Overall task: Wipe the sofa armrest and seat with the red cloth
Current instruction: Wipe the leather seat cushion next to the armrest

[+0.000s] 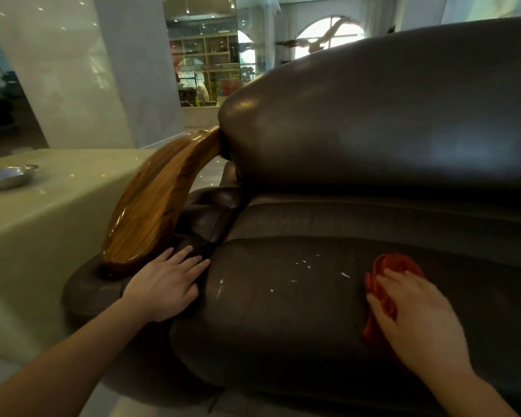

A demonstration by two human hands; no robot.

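Marble pillar (103,70), arched window (328,33), wooden shelves (208,61) behind.

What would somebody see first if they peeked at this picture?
Probably the red cloth, bright against the dark sofa seat, pressed flat under the right hand on the right side. Next, the shiny wooden armrest curving up on the left, with the left hand resting open at its base. Small white flecks dot the seat between the hands.
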